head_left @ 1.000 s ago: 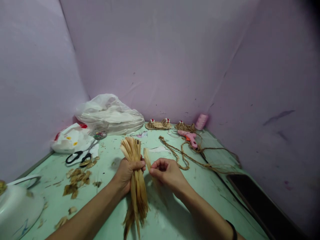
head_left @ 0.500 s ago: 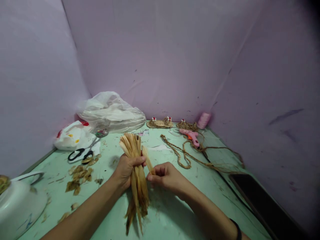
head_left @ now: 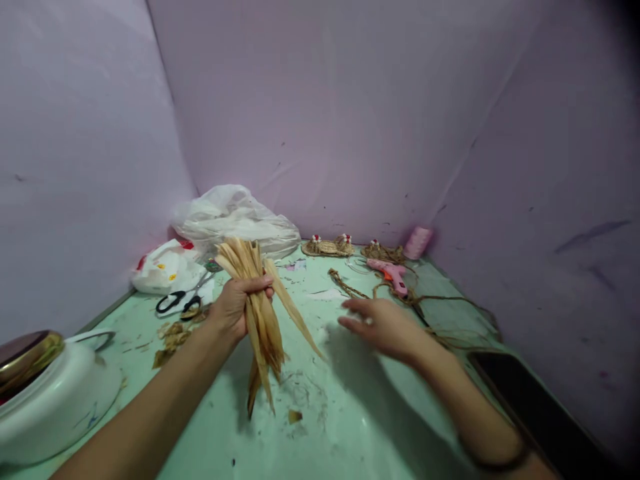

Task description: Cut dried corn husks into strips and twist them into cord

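Note:
A bundle of dried, straw-coloured leaf strips [head_left: 263, 320] is gripped round its middle by my left hand [head_left: 235, 303], its pale ends fanned out above the fist and its darker ends hanging below. One separate strip [head_left: 295, 310] slants away from the bundle toward the lower right, its upper end by my left fingers. My right hand [head_left: 377, 325] hovers over the table to the right, slightly blurred, with its fingers apart and nothing in them. Beyond it lies a braided cord [head_left: 350, 288], partly hidden by that hand.
Black-handled scissors [head_left: 193, 303], leaf scraps [head_left: 173, 340] and a white pot [head_left: 60, 400] are on the left. Plastic bags [head_left: 235, 217] stand behind. At the back right are woven soles [head_left: 327, 248], a pink glue gun [head_left: 393, 273] and a thread spool [head_left: 419, 242]. A dark phone-like slab [head_left: 530, 400] lies right.
My right hand has let go of the single strip and moved right, its fingers opening. My left hand, still round the bundle, has shifted up and left in view.

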Tool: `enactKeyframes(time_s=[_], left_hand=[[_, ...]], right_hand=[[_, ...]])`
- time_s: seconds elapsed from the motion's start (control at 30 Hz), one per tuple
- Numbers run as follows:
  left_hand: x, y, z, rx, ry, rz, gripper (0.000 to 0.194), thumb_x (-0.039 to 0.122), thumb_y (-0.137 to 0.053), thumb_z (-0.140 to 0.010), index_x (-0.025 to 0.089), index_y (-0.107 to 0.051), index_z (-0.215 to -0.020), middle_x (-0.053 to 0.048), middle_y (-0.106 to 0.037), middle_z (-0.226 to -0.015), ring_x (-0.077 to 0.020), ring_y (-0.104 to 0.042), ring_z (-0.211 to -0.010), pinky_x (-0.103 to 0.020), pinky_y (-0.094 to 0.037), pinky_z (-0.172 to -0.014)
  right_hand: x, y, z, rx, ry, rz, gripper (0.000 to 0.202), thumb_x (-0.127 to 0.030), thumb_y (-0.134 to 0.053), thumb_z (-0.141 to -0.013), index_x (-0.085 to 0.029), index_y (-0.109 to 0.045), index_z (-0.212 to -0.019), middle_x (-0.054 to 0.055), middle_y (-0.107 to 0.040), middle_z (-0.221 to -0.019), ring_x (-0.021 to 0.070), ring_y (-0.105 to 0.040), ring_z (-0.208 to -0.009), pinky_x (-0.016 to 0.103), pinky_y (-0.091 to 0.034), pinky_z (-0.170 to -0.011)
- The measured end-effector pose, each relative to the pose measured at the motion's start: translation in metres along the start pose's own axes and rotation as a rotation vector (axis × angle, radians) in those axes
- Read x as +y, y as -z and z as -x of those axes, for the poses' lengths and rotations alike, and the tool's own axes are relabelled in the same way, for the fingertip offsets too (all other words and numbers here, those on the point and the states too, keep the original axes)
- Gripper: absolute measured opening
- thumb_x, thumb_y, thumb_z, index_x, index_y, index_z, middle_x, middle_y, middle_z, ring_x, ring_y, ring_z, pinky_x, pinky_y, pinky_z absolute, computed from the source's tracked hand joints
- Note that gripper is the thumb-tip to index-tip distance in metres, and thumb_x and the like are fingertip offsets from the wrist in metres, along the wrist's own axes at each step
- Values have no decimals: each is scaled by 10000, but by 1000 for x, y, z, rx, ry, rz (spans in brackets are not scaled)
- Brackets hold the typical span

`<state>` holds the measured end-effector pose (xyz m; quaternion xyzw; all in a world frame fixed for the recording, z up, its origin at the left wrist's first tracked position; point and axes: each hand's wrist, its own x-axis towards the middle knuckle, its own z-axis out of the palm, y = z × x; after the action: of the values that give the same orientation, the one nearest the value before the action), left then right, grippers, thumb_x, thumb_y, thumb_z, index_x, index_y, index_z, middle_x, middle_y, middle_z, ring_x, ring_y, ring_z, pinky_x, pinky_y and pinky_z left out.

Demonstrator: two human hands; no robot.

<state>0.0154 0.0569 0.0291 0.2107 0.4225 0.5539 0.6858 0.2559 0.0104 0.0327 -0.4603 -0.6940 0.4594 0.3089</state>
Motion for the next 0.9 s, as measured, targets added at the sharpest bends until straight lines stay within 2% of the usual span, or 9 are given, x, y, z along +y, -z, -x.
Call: enactKeyframes(time_s=[0.1, 0.17, 0.23, 0.33, 0.43, 0.53, 0.7, 0.9], left_hand=[[-21, -5, 5, -15, 52, -149, 91, 13, -630, -546, 80, -596, -597, 0, -546, -418, -77, -493, -345, -160, -417, -360], [-36, -8, 11, -71, 87, -206, 100, 31, -656, -519, 76, -605, -592, -1, -547, -417, -73, -483, -343, -160, -393, -354], [-50, -10, 17, -144, 115, -235, 136, 42, -671, -480, 82, -613, -596, -2, -563, -436, -75, -481, -350, -174, -398, -370], [-67, -11, 22, -208, 103, -279, 175, 46, -660, -435, 84, -623, -602, -18, -598, -479, -83, -494, -371, -195, -415, -399], [-76, -8, 21, -213, 92, -333, 151, 53, -634, -431, 91, -605, -574, -13, -570, -434, -93, -483, -359, -204, -401, -388], [-79, -5, 19, -214, 109, -370, 127, 70, -629, -436, 102, -581, -549, -8, -542, -395, -107, -479, -352, -223, -408, -392], [-79, -4, 18, -206, 126, -386, 131, 88, -649, -434, 108, -565, -532, -10, -532, -382, -123, -490, -362, -245, -424, -409], [-80, -4, 20, -249, 119, -363, 178, 131, -718, -446, 110, -571, -543, 3, -540, -425, -106, -488, -380, -229, -410, -415]], right_hand=[[2, -33, -16, 283, -21, -113, 144, -297, -611, -708, -182, -692, -740, 46, -696, -700, 124, -570, -574, 233, -447, -556], [-1, -48, -20, 418, -107, -322, 200, -316, -656, -671, -170, -677, -806, 45, -688, -739, 118, -568, -539, 244, -457, -537], [-1, -57, -20, 373, -221, -532, 284, -383, -679, -641, -156, -661, -812, 42, -672, -754, 101, -559, -522, 234, -458, -506], [8, -64, -17, 268, -307, -622, 339, -415, -735, -557, -138, -643, -729, 25, -644, -668, 96, -554, -515, 209, -433, -469], [23, -69, -13, 293, -355, -640, 356, -387, -778, -482, -127, -606, -655, 11, -618, -562, 115, -579, -506, 209, -426, -471], [35, -74, -8, 342, -406, -740, 366, -378, -787, -462, -127, -570, -618, 3, -602, -521, 101, -565, -475, 211, -441, -483], [42, -76, -2, 376, -384, -808, 384, -363, -804, -438, -128, -555, -611, -18, -573, -489, 70, -499, -422, 215, -449, -472], [46, -79, -4, 391, -289, -784, 353, -382, -775, -494, -138, -563, -636, -14, -586, -512, 78, -507, -434, 199, -411, -449]])
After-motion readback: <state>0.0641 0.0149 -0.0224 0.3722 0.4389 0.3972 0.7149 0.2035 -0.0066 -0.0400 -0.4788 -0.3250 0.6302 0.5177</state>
